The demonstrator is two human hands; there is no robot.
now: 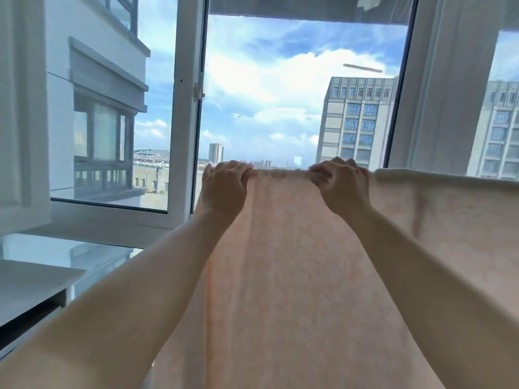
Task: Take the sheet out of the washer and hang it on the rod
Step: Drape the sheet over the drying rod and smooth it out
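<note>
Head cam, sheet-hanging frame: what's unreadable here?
- Rod: head view, not visible; the sheet covers its top fold line.
- Fingertips of left hand and right hand: curled over the fold, hidden.
- Sheet's lower hem and right end: cut off by frame edges.
- Washer: out of frame.

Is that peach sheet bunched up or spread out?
Spread out: the sheet hangs flat and wide, its top edge gripped by the left hand and right hand.

A: Sheet (pixel 280 276), centre frame: thin peach cloth, matt, faintly mottled, light showing through.
B: Window frame (pixel 182 136), centre left: smooth white, slightly glossy. Pane glass (pixel 106 122), left: reflective.
</note>
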